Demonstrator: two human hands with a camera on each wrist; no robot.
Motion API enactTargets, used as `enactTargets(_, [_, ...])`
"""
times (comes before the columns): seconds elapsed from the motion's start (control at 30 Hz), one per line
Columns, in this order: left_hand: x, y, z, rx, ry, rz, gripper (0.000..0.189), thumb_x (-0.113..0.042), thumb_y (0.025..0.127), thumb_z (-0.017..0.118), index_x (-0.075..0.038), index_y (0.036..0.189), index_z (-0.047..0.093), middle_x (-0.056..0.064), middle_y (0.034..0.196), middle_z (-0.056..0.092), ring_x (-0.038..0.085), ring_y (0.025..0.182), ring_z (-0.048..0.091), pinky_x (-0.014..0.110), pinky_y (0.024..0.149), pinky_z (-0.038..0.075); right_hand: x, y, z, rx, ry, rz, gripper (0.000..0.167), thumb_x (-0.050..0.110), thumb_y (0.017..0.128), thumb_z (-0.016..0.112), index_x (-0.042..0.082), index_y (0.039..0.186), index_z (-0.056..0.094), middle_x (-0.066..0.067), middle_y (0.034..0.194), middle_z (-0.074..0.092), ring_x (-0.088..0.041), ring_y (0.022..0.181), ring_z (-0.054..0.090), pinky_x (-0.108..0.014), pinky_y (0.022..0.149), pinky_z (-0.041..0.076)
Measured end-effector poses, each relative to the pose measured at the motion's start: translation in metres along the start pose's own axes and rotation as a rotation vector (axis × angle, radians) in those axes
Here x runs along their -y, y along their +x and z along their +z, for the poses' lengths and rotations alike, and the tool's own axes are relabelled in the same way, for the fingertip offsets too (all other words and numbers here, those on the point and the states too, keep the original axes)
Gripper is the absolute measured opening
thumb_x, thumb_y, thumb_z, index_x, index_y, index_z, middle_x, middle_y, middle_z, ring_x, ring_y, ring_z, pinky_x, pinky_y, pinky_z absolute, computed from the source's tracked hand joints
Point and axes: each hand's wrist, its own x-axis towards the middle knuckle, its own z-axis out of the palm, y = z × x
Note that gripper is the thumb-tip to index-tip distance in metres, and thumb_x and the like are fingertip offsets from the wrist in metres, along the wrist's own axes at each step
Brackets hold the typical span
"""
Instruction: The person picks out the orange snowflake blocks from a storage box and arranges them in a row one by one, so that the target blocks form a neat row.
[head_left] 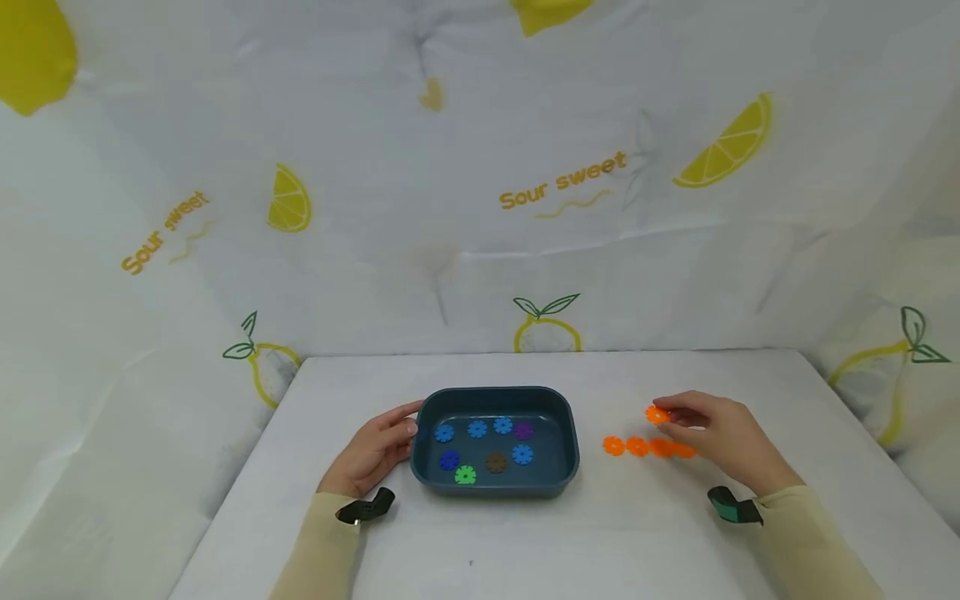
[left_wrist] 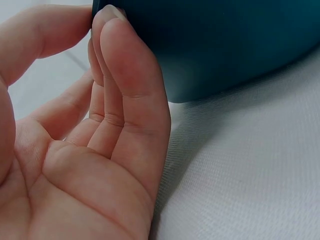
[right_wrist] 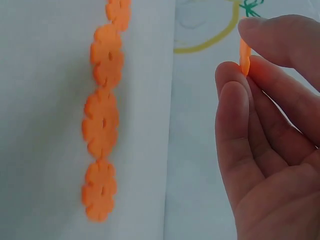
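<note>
A dark teal tray (head_left: pixel 495 492) with rounded corners stands on the table. My left hand (head_left: pixel 373 447) holds its left side; in the left wrist view the bent fingers (left_wrist: pixel 137 95) meet the tray's outer wall (left_wrist: pixel 210 55). My right hand (head_left: pixel 720 433) pinches an orange flower-shaped plastic disc (head_left: pixel 657 415) between thumb and fingers, seen edge-on as a thin orange piece (right_wrist: pixel 244 56) in the right wrist view. Just below that hand lies a row of several orange discs (head_left: pixel 637 447), their edges meeting. The row's right end is partly hidden by the hand.
Inside the tray lie several loose notched discs: light blue ones (head_left: pixel 477 429), a dark blue one (head_left: pixel 449 460), a purple one (head_left: pixel 522 430), a brown one (head_left: pixel 497 462) and a green one (head_left: pixel 465 475). A lemon-printed cloth (head_left: pixel 465 283) hangs behind the white table (head_left: pixel 525 550).
</note>
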Motion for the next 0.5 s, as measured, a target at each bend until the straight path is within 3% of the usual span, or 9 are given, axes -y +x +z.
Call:
enactTargets(0.13, [0.002, -0.002, -0.003, 0.007, 0.009, 0.005, 0.061, -0.018, 0.109, 0.065, -0.006, 0.165, 0.043, -0.004, 0.119, 0.075, 0.011, 0.108, 0.069, 0.029, 0.099, 0.06, -0.017, -0.011, -0.013, -0.031, -0.017, 0.031, 0.038, 0.034, 0.097, 0.083, 0.022, 0.132, 0.076, -0.002, 0.124, 0.08, 0.011, 0.099, 0.067, -0.015, 0.082, 0.058])
enactTargets(0.5, [-0.002, -0.001, 0.0, 0.019, -0.004, 0.006, 0.061, -0.015, 0.11, 0.062, -0.003, 0.166, 0.039, -0.005, 0.115, 0.075, 0.01, 0.103, 0.07, 0.028, 0.096, 0.06, -0.055, -0.035, -0.036, -0.047, -0.116, 0.142, 0.046, 0.044, 0.095, 0.083, 0.02, 0.134, 0.076, -0.008, 0.129, 0.078, 0.019, 0.096, 0.059, -0.013, 0.079, 0.053])
